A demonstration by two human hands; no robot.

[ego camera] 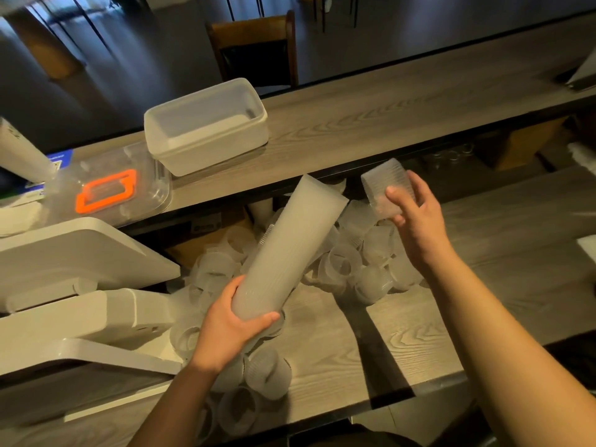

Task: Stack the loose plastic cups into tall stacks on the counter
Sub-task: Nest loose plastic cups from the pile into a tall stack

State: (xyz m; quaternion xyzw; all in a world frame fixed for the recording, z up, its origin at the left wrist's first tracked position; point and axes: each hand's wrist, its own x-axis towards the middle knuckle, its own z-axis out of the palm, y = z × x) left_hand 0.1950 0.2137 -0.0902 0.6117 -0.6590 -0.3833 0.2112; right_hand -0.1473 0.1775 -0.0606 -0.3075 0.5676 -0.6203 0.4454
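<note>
My left hand [233, 321] grips the lower end of a tall stack of frosted plastic cups [290, 243], which leans up and to the right over the counter [403, 333]. My right hand [416, 217] holds a short stack of clear ribbed cups [383, 185] in the air, just right of the tall stack's top end and apart from it. Several loose cups [342, 262] lie in a heap on the counter beneath both hands, and more loose cups [267, 372] lie near my left wrist.
A white rectangular tub [206, 124] and a clear lidded box with an orange handle [106, 191] sit on the raised shelf [387, 117] behind. White machines [80, 285] crowd the left. A chair [258, 46] stands beyond the shelf.
</note>
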